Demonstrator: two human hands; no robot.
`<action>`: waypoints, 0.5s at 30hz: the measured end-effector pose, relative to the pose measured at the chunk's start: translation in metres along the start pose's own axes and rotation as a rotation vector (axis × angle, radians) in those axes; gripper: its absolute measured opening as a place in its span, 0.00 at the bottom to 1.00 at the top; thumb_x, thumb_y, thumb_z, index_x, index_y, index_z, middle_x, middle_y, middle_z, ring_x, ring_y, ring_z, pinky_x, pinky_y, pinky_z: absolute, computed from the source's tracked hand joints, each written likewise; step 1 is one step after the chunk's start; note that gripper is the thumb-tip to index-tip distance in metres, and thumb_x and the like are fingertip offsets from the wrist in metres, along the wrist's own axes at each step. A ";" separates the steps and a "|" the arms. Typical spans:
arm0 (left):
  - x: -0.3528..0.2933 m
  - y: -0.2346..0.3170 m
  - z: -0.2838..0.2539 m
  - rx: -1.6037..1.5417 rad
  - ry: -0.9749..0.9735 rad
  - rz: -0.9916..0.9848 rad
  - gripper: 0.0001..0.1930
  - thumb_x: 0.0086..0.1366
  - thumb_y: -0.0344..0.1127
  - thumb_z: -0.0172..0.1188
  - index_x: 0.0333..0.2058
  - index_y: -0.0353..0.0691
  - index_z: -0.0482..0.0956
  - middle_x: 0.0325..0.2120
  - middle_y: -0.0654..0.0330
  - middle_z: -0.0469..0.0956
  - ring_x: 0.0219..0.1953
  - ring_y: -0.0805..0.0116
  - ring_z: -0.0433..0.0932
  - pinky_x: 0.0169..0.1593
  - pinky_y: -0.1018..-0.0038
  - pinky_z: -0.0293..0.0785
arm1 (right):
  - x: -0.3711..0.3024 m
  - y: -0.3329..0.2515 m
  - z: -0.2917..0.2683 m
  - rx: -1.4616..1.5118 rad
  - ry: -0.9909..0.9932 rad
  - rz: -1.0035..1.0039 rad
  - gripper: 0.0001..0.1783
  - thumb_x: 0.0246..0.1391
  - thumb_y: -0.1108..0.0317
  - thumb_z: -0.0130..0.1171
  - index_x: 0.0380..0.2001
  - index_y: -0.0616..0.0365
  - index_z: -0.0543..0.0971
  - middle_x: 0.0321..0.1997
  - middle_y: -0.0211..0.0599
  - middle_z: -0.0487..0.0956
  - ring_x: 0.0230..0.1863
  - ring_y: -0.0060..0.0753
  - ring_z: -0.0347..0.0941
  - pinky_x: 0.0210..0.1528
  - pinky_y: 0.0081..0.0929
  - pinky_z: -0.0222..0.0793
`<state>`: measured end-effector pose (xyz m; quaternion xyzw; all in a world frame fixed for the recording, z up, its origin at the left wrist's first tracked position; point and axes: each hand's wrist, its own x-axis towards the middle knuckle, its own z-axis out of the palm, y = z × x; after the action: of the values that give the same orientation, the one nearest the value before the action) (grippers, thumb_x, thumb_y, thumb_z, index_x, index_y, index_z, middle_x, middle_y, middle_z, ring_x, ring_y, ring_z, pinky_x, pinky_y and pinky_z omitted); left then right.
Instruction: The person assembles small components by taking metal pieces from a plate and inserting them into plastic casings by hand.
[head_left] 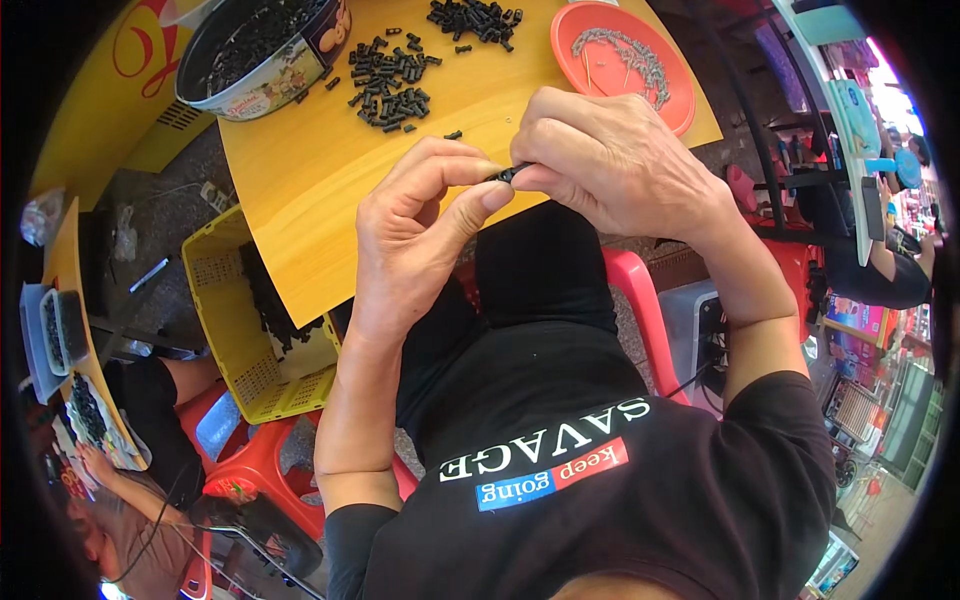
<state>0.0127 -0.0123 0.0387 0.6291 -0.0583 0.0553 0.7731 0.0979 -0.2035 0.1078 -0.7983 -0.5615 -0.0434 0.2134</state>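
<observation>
A dark speckled floor point(165, 235) spreads beneath everything; a yellow wood-grain table point(300, 210) stands over it; a yellow perforated crate point(225, 335) of dark pieces sits low by the table's left side, with a red stool point(260, 475) near it; an oval tub point(270, 75) (filled with black bits) rests at the far left; a coral-red dish point(600, 20) of small grey pieces lies far right; the left hand point(415, 215) and right hand point(620, 160) both pinch, above the near edge, one partly hidden black part point(507, 174); loose black heaps point(392, 85) lie between tub and dish.
</observation>
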 end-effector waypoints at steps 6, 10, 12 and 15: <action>0.001 -0.004 0.005 0.256 0.063 0.236 0.06 0.57 0.23 0.69 0.34 0.32 0.83 0.31 0.58 0.78 0.35 0.70 0.77 0.40 0.76 0.72 | -0.004 0.008 0.016 0.036 0.042 0.001 0.14 0.62 0.62 0.58 0.28 0.59 0.69 0.27 0.40 0.69 0.24 0.47 0.70 0.25 0.40 0.64; 0.002 -0.006 0.006 0.323 0.119 0.299 0.06 0.56 0.23 0.70 0.33 0.32 0.83 0.30 0.57 0.79 0.35 0.67 0.78 0.40 0.74 0.73 | -0.005 0.009 0.025 0.063 0.093 0.004 0.14 0.62 0.62 0.58 0.29 0.60 0.70 0.27 0.41 0.69 0.25 0.47 0.70 0.25 0.40 0.64; 0.002 -0.006 0.004 0.282 0.106 0.261 0.07 0.56 0.23 0.70 0.34 0.32 0.84 0.31 0.57 0.79 0.35 0.67 0.78 0.41 0.74 0.74 | -0.004 0.009 0.025 0.095 0.119 -0.008 0.13 0.62 0.63 0.58 0.30 0.60 0.70 0.27 0.40 0.69 0.26 0.46 0.71 0.25 0.40 0.64; 0.002 -0.007 0.003 0.240 0.098 0.222 0.07 0.56 0.24 0.70 0.34 0.32 0.85 0.31 0.57 0.80 0.36 0.68 0.78 0.41 0.75 0.73 | -0.003 0.010 0.025 0.101 0.115 -0.013 0.11 0.60 0.64 0.59 0.31 0.59 0.71 0.28 0.39 0.69 0.27 0.44 0.73 0.26 0.38 0.66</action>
<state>0.0157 -0.0163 0.0325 0.7033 -0.0827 0.1774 0.6834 0.1015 -0.1994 0.0815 -0.7789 -0.5551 -0.0619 0.2851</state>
